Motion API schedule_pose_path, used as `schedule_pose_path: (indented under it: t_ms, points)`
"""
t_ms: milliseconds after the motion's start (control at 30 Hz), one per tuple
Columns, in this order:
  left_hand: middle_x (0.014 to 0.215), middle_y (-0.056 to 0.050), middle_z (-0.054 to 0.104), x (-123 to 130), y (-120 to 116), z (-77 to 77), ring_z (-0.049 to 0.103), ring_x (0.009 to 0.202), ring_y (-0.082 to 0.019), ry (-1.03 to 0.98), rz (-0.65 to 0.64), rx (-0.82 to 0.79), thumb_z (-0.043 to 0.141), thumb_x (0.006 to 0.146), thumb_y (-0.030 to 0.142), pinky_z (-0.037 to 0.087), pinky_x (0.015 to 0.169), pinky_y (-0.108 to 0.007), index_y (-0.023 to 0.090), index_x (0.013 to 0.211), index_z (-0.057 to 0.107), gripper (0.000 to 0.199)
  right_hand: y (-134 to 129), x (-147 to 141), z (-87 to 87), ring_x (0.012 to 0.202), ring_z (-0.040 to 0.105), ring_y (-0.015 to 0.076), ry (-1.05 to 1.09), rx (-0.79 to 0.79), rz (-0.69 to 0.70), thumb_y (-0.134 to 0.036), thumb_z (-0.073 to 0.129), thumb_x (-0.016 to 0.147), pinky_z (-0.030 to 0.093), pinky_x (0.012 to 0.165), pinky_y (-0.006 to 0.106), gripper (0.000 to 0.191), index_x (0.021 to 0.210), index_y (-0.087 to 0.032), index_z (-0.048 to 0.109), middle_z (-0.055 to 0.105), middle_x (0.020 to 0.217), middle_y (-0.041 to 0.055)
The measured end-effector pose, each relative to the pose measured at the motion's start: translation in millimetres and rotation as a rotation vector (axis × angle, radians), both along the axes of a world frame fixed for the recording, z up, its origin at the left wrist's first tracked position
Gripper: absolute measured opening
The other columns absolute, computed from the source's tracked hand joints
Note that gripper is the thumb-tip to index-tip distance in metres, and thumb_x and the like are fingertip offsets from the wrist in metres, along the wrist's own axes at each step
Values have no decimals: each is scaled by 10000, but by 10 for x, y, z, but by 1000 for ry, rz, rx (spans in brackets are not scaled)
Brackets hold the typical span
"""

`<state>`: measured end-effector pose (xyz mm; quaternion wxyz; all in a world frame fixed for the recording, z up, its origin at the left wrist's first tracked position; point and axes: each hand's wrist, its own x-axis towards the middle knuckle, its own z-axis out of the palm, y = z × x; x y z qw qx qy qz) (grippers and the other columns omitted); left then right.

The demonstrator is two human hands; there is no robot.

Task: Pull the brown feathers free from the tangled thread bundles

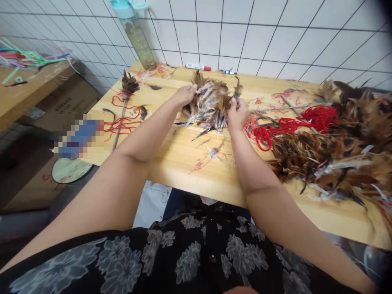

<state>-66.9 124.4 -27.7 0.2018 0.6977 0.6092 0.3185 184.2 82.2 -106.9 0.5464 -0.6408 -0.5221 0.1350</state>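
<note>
A bundle of brown and whitish feathers (211, 102) lies on the wooden table in front of me. My left hand (185, 96) is at its left side, fingers closed on feathers at the edge. At the right side, my right hand (239, 114) pinches a small brown feather (237, 87) upright between thumb and finger. Loose dark feathers and reddish thread scraps lie just below the bundle. To the left, a thin stick (120, 122) with dark feathers (130, 84) at its top end has red string (127, 118) around it.
A large heap of brown feathers (346, 159) covers the table's right side, beside a tangle of red string (320, 118). A bottle (139, 43), a red-capped marker (198, 67) and a blue one (228, 72) stand or lie along the tiled wall. A round stool (70, 169) is lower left.
</note>
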Motion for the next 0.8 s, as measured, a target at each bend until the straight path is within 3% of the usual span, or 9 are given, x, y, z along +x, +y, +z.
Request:
schedule_pose_path:
  t_ms: [67,200,267,400,533,667,800]
  points:
    - [1271,-160,904,-122,-155,131,821,1364,-385,63,124,-4,580,1326,280,570,1222,-452,171,1103,826,350,-21,6,-16,940,711,262,-9,27,-7,-899,356,1249,623,1032,472,773,961,-272,703,692,915,40]
    - [1451,-90,854,-222,-468,219,730,1404,-243,15,284,141,696,1262,82,498,1337,-410,190,1171,777,162,-129,-1,2,937,700,259,-45,63,16,-920,294,1240,626,1021,470,788,958,-287,668,680,911,35]
    - [1375,-65,850,-112,-594,177,732,1365,-251,-53,233,202,788,1230,128,519,1328,-428,241,1080,747,192,-216,35,68,939,696,258,-73,57,48,-914,317,1240,626,1024,471,769,963,-288,667,680,912,35]
    - [1131,-98,861,332,-830,97,802,1370,-397,-104,-6,202,896,1152,375,581,1270,-501,276,934,701,308,-528,249,247,943,699,259,-86,81,100,-906,413,1236,632,1038,477,730,935,-289,662,648,884,25]
    - [1015,-124,839,659,-1079,46,824,1373,-454,33,-140,136,886,1110,356,558,1333,-540,240,871,693,328,-975,446,257,884,660,241,-12,66,134,-923,540,1197,641,993,453,721,853,-293,616,578,799,-4]
    - [1016,-132,817,668,-1188,-103,826,1329,-462,103,-152,125,922,1071,356,568,1360,-578,250,853,657,359,-1220,449,147,875,644,223,67,3,240,-978,603,1141,616,903,405,738,890,-286,653,625,827,0]
    - [995,-103,791,600,-1194,-241,829,1263,-402,-37,-159,157,958,1075,338,607,1323,-549,258,859,660,377,-1236,415,107,928,652,215,107,3,298,-993,585,1146,617,938,405,757,938,-272,684,655,887,6]
